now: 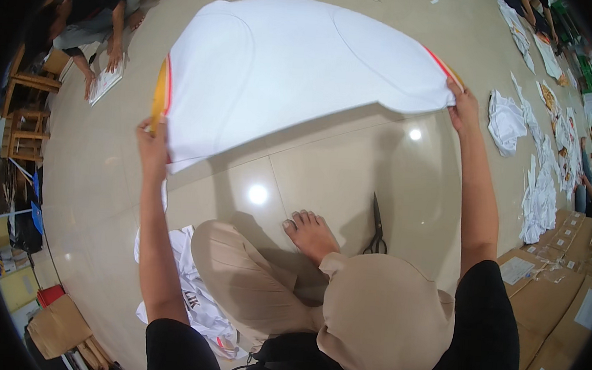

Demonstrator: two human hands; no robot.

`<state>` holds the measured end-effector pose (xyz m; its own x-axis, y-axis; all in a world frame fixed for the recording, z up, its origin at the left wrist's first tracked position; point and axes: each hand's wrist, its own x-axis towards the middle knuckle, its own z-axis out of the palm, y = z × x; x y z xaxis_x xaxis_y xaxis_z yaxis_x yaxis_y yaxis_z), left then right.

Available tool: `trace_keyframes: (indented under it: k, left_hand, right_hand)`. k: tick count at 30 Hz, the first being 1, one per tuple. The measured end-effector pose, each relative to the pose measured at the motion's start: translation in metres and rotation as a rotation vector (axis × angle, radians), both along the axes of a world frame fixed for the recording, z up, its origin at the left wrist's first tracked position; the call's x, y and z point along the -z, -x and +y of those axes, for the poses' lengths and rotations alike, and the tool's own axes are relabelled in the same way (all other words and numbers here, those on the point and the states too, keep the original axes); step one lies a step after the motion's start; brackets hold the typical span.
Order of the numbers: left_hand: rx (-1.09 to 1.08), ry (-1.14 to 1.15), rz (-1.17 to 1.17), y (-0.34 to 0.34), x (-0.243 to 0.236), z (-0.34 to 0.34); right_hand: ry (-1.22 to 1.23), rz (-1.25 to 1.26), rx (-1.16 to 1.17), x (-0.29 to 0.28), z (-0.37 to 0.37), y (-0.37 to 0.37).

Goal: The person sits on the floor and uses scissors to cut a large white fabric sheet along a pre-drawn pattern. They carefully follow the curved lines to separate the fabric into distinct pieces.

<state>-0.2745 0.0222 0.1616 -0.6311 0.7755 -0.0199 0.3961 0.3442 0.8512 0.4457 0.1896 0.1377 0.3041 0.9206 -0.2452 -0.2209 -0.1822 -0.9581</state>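
A large white cloth piece (283,62) with orange and red side edges is stretched out between my hands above the tiled floor. Faint curved lines show through it near both ends. My left hand (152,143) pinches its left edge by the orange strip. At the right edge, my right hand (462,107) grips the cloth by the red and orange trim. Black-handled scissors (376,230) lie on the floor by my bare foot, blades pointing away. Beside my left leg is a crumpled white garment (197,301) with dark lettering.
Cardboard boxes (547,295) stand at the lower right. White garments (506,123) lie in heaps along the right. At the upper left another person (93,16) bends over a folded white item (107,82). Wooden stools (28,128) line the left side.
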Motion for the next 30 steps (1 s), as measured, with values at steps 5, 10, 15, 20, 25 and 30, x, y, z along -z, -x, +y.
trace_keyframes:
  k: [5,10,15,20,25,30]
  left_hand:
    - [0.001,0.03,-0.071,-0.037,0.092,-0.011]
    - [0.024,0.194,0.004,-0.064,0.14,-0.032]
    - [0.112,0.356,-0.068,-0.07,0.151,-0.07]
    - [0.228,0.568,-0.198,-0.05,0.148,-0.093]
    - [0.308,0.584,0.097,-0.064,0.07,-0.097]
    - [0.656,-0.363,0.078,-0.1,-0.151,-0.068]
  right_hand:
    - [0.115,0.02,-0.01,0.078,-0.006,-0.017]
    - [0.231,-0.058,0.02,0.128,-0.02,-0.036]
    - [0.262,-0.226,0.134,0.147,-0.045,-0.058]
    - [0.262,-0.502,0.104,0.163,-0.078,-0.091]
    - [0.21,-1.002,0.094,0.093,-0.105,-0.039]
    - [-0.592,-0.483,-0.38,-0.123,-0.159,0.094]
